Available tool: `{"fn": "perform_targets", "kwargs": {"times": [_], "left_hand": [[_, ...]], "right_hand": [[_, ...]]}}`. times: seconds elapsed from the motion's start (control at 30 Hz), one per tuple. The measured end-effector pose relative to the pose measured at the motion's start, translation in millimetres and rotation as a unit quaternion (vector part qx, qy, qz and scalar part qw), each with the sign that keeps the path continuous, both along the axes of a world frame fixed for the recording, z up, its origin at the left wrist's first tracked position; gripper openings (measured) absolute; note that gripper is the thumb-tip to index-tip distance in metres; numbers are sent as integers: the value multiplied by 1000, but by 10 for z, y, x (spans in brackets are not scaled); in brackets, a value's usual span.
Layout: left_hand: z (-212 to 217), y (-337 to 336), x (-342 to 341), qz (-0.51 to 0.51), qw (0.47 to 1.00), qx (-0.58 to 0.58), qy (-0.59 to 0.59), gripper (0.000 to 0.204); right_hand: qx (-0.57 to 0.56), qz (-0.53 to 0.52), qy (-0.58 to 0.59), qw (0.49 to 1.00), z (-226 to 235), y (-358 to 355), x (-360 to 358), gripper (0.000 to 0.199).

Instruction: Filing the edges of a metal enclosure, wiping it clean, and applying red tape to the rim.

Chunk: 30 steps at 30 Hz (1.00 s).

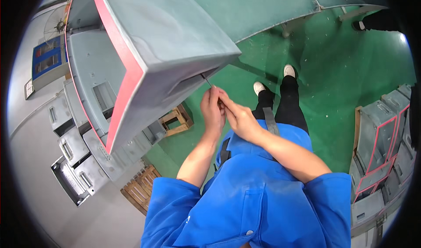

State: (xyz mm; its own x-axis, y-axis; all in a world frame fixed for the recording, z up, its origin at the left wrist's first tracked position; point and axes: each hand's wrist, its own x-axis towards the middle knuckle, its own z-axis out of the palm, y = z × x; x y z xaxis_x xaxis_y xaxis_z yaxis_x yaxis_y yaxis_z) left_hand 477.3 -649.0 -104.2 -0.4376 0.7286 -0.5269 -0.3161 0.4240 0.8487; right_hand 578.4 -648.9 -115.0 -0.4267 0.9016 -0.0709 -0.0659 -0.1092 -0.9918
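A large grey metal housing (pixel 175 41) with pink tape along its edges fills the upper left, tilted above the floor. Its side facing me has a recessed slot (pixel 193 80). My left hand (pixel 212 111) is closed, fingertips pinched around a thin dark rod-like tool (pixel 208 80) whose far end reaches the slot's edge. Against the left fingers presses my right hand (pixel 240 118), also closed, its fingers bunched together. Whether the right hand grips the same tool or something else is hidden between the hands.
Grey metal housings (pixel 72 145) stand stacked at the left, near a wooden pallet (pixel 141 188). More taped housings (pixel 377 134) are piled at the right. A grey-green table (pixel 267 11) spans the top. Another person's leg (pixel 381 22) shows at upper right. Green floor (pixel 333 81) lies around my shoes.
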Motion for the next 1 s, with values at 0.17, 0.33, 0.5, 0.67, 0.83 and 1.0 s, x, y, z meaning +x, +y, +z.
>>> {"fn": "perform_targets", "kwargs": {"times": [0.17, 0.33, 0.5, 0.67, 0.83, 1.0], "left_hand": [[36, 15, -10, -4, 1000, -7, -3, 27], [-11, -110, 50, -4, 1000, 7, -6, 29], [2, 46, -23, -16, 1000, -4, 22, 29], [-9, 44, -57, -17, 999, -10, 48, 28], [29, -50, 5, -15, 999, -32, 35, 26], [26, 27, -4, -11, 999, -26, 43, 25]], "right_hand": [[0, 8, -2, 1000, -33, -31, 60, 41], [3, 1, 4, 1000, -55, -108, 56, 43], [-31, 19, 4, 999, -77, -6, 25, 43], [-57, 15, 11, 998, -66, 18, 14, 40], [-110, 5, 39, 993, -14, -92, 82, 39], [-218, 6, 78, 973, -81, -37, 7, 36]]}}
